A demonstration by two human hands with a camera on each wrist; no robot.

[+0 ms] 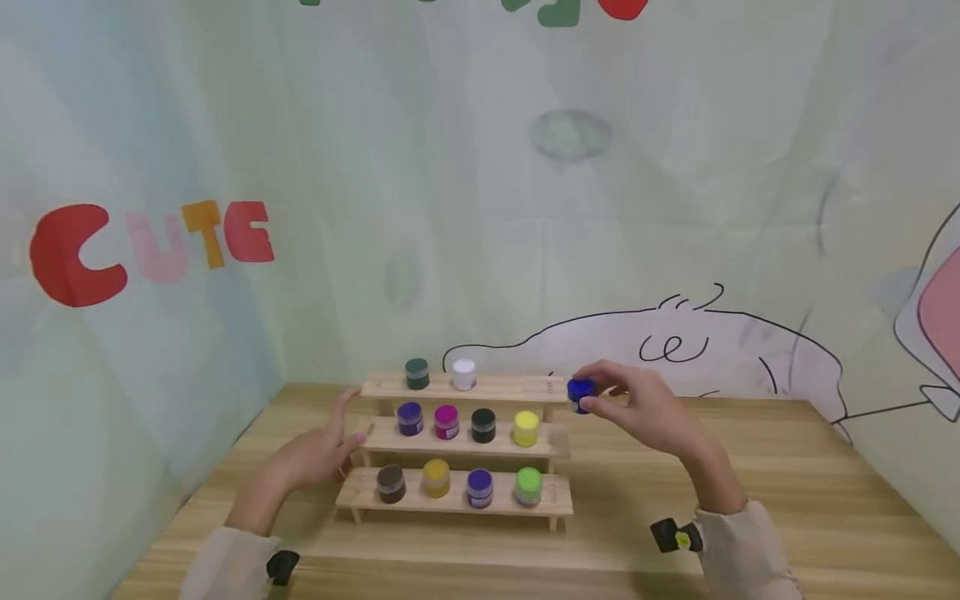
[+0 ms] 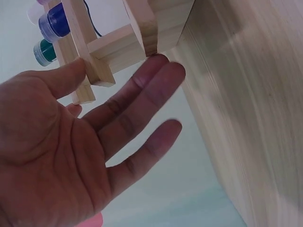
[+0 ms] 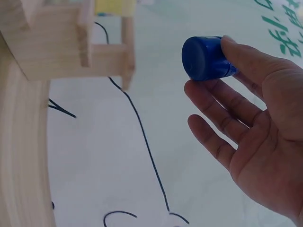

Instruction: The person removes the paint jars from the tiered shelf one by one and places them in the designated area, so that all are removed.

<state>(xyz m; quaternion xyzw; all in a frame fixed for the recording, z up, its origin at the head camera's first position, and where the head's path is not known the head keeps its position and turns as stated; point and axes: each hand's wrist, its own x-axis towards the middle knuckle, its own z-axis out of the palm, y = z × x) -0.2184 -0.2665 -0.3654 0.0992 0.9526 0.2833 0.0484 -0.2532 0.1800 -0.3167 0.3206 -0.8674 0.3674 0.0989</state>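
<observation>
A three-tier wooden rack carries small paint jars. My right hand pinches a blue paint jar between thumb and fingers, in the air just off the right end of the top tier. In the right wrist view this jar lies tilted on its side, its lower fingers spread beneath. My left hand is at the rack's left end, its thumb against the middle tier and a finger reaching the top tier. The left wrist view shows that hand's fingers extended, with fingertips right at a wooden end piece.
The top tier bears a dark green jar and a white jar. Several jars, including a magenta one and a light green one, fill the lower tiers. A printed curtain rises behind the wooden table.
</observation>
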